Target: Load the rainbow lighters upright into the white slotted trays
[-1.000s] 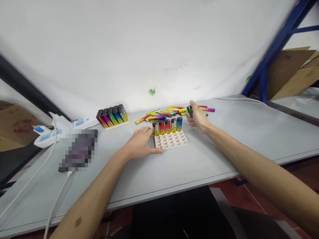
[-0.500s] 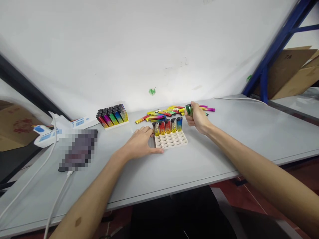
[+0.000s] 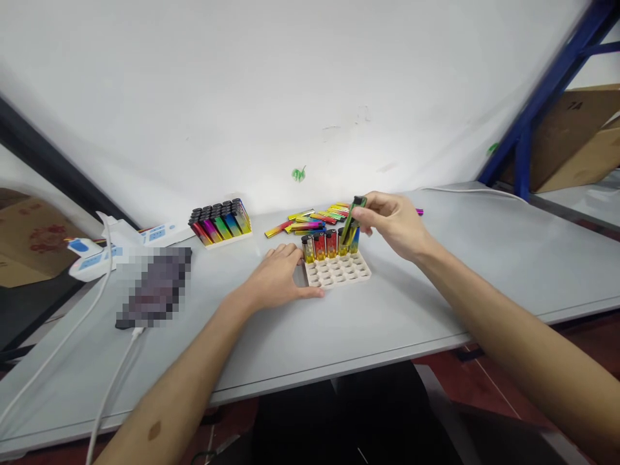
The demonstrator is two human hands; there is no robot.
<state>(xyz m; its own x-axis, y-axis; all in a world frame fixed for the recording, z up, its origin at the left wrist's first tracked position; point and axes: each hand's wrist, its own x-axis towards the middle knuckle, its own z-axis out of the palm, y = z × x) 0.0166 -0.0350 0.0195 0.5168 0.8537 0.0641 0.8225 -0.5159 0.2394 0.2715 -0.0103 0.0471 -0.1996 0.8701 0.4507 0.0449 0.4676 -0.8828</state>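
Observation:
A white tray with holes [image 3: 339, 271] lies on the grey table, with several lighters [image 3: 331, 244] upright in its back row. My left hand [image 3: 281, 276] rests at the tray's left side, thumb and fingers spread around its left edge. Between the thumb and fingers of my right hand [image 3: 387, 219] is a green lighter [image 3: 354, 216], tilted above the right part of the back row. Behind the tray, several colourful lighters [image 3: 310, 224] lie in a loose pile, partly hidden by the standing ones and my right hand.
A second tray filled with upright black-topped lighters [image 3: 223, 221] stands at the back left. Left of it are white power strips [image 3: 97, 258], and a dark pixelated object [image 3: 155, 287] with a white cable [image 3: 116, 374]. The wall [image 3: 242, 97] rises behind the table.
My right hand has moved left from the pile to over the tray's back row, bringing the green lighter with it. My left hand stays at the tray's left edge.

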